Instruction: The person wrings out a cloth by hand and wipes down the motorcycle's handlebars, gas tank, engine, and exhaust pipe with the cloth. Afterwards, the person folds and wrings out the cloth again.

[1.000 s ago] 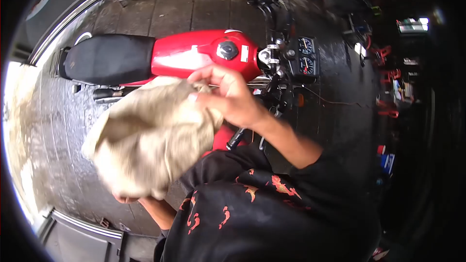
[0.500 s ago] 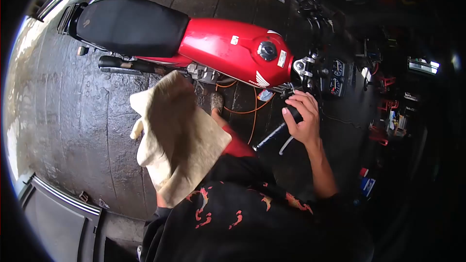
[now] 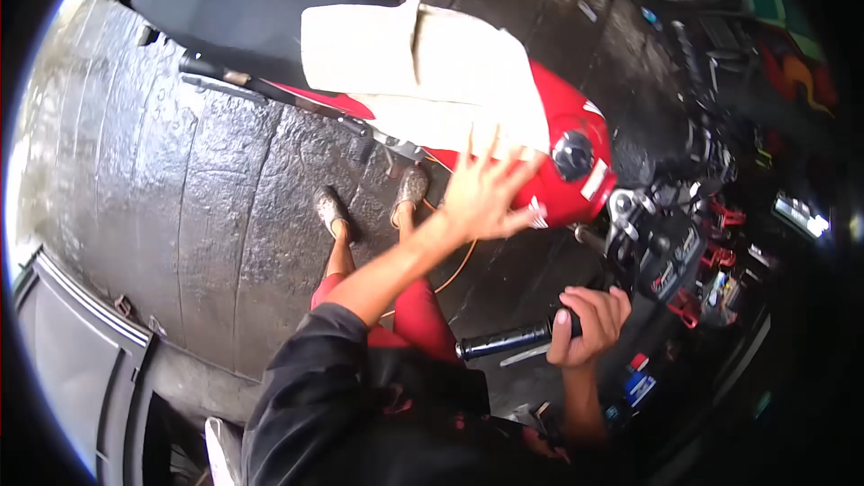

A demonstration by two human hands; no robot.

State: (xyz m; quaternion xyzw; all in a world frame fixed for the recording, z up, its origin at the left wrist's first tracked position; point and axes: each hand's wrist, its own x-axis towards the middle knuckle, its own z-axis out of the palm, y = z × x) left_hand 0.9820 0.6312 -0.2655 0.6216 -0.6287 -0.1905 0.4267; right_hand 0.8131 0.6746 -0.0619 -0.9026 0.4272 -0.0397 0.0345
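A pale cream cloth [image 3: 432, 58] is spread over the rear of the red fuel tank [image 3: 576, 112] and the front of the black motorcycle seat [image 3: 243, 13]. My left hand [image 3: 486, 189] is at the cloth's near edge, fingers spread and slightly blurred, with the fingertips over the cloth. Whether they press on it I cannot tell. Lower right, my right hand [image 3: 589, 324] is curled round the motorcycle's handlebar [image 3: 504, 340], at the inner end of the grip. A lever [image 3: 525, 356] runs beside the grip. The tank's round cap [image 3: 573, 155] shows uncovered.
My feet [image 3: 412, 187] stand on the dark, wet floor [image 3: 216, 180] beside the motorcycle. An orange hose [image 3: 459, 270] lies near my legs. Red tool holders [image 3: 720, 256] and a bright lamp [image 3: 801, 216] are at the right. A grey metal door [image 3: 81, 360] is at the lower left.
The cloth has gone from hanging in front of me to lying across the tank and seat. My left hand, hidden behind it before, now shows with spread fingers. The handlebar appears lower in view.
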